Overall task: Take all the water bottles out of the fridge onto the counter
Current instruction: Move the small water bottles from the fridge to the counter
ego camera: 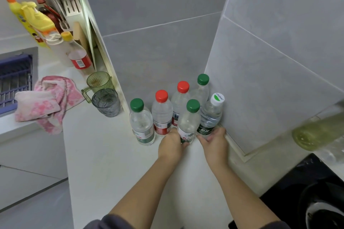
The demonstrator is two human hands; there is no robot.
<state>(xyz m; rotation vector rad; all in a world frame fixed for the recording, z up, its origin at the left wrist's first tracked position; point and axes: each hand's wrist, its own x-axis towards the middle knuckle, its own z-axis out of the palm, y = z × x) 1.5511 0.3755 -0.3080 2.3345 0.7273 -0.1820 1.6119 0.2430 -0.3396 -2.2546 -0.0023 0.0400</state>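
Six water bottles [162, 115] stand clustered in the back corner of the counter [111, 163], against the tiled walls [158, 52]. The left hand [171, 145] grips the base of the front green-capped bottle [187, 124]; the right hand [214, 141] grips the base of the white-capped bottle [211, 115] beside it. The task looks close to done, but the fridge is out of view, so whether any remain inside cannot be told. The white cap [218, 98] reads "Cestbon"; the other labels are unreadable.
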